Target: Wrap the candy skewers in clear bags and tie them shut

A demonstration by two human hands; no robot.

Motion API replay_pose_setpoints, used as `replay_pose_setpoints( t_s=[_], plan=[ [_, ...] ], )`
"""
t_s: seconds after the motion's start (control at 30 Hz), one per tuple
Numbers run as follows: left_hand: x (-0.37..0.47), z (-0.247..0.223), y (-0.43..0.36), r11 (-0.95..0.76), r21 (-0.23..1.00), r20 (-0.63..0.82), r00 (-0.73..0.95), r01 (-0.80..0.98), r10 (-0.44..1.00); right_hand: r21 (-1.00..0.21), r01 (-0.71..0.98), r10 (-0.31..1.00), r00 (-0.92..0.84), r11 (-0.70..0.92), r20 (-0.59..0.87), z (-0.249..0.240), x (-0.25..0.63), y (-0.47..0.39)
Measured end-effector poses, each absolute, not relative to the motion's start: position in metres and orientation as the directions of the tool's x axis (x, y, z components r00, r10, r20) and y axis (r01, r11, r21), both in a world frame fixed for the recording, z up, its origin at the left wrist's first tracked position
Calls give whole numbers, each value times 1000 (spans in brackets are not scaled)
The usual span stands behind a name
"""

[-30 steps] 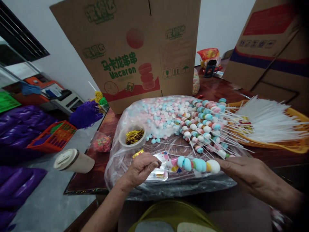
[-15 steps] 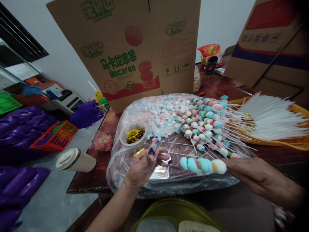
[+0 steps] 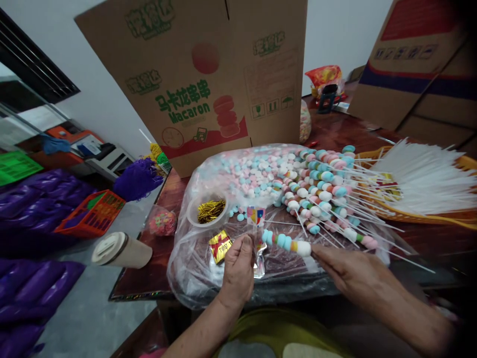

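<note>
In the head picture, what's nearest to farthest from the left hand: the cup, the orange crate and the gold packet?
1. Gold packet: just ahead-left of the left hand.
2. Cup: well off to the left.
3. Orange crate: farthest, left past the cup.

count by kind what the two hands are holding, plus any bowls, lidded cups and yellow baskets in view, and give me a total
Candy stick in the right hand: 1
Printed wrapper in the left hand: 1
Bowl with gold ties: 1
Lidded cup: 1
Yellow basket: 1
Total: 5
</note>
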State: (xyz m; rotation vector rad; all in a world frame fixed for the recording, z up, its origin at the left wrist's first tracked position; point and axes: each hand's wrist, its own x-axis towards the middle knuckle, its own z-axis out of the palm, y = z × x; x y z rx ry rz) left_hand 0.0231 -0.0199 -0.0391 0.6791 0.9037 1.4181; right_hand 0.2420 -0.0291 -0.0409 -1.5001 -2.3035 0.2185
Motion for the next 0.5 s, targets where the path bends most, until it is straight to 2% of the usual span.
replay_pose_setpoints(
  t_s=[0.23,0.37,0.43,0.5],
  plan=[
    [18,-55,-13,-37,868,-63,-184,-496,981,-369,846,923,-352,385,156,-42,204,-30],
    [13,-54,-7,-39,890,-45,-174,-454,984,-400,834,923,-369,379,104,-58,188,-27],
    [2,-51,-2,-51,940,-2,-154,-338,988,-481,796,929,-344,367,140,-67,191,-23],
    [-17,-45,2,-130,985,112,-148,-115,983,-554,751,932,-266,360,245,-69,207,-18]
  ],
)
